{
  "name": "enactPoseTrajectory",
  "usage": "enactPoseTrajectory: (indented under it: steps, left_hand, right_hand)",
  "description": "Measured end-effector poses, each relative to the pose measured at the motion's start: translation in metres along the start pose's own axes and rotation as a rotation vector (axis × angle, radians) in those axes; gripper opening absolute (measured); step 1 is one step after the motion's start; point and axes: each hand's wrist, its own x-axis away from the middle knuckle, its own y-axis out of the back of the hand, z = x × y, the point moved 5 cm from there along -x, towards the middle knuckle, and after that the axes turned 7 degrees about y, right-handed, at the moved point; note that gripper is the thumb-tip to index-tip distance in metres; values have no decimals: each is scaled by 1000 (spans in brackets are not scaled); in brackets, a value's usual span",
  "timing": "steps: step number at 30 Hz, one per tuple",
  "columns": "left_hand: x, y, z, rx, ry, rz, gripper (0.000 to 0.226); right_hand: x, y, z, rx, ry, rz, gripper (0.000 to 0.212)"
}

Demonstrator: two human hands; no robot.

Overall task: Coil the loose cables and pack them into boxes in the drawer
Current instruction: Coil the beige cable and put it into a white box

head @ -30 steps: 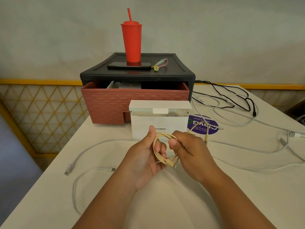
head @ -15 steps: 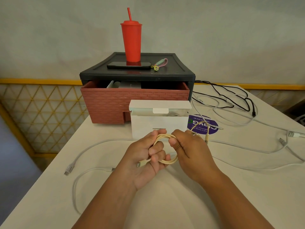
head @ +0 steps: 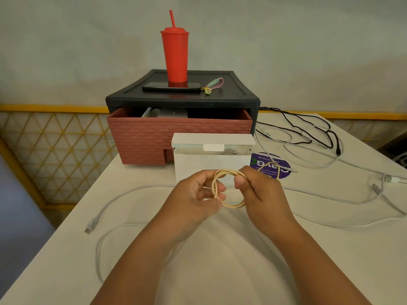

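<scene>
A cream cable (head: 231,204) is wound into a small coil held between both hands above the table. My left hand (head: 196,197) pinches the coil's left side with its fingertips. My right hand (head: 257,190) grips the right side, and a loose tail of the cable loops out behind it. Just behind the hands stands an open white box (head: 211,164) with its lid flap up and a pale coil inside. Further back, the brick-patterned red drawer (head: 154,137) is pulled out of a black cabinet (head: 182,100) and holds white boxes.
White cables (head: 114,201) lie loose on the white table (head: 220,260) at left and right, and a black cable (head: 308,130) tangles at the back right. A purple sticker (head: 279,170) is beside the box. A red tumbler (head: 175,56), phone (head: 171,86) and keychain (head: 212,84) sit on the cabinet.
My left hand has shifted its hold from wrapped around the coil to a fingertip pinch on its left side. The coil now hangs rounder between both hands.
</scene>
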Motion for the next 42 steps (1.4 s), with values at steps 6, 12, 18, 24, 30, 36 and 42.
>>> enactPoseTrajectory:
  steps: [6,12,18,24,30,36,42]
  left_hand:
    - [1,4,0,-109,19,56,39]
    - [-1,9,-4,-570,-203,-241,15]
    - [-3,-1,14,-431,4,-254,15]
    - [3,-15,10,403,296,-128,22]
    - [5,-21,7,523,273,-114,15]
    - [6,-21,1,555,226,-57,14]
    - [5,-13,-4,541,178,63,15]
  right_hand:
    - [0,4,-4,-53,-46,-17,29]
    - [1,4,-5,-239,-118,-49,26]
    - [2,-6,1,-334,-78,-23,25]
    - [1,-2,2,-314,-63,-57,25]
    - [1,-2,0,-112,7,-70,23]
    - [1,1,-2,-210,-38,-91,30]
    - [-1,-2,-2,-553,-136,-23,31]
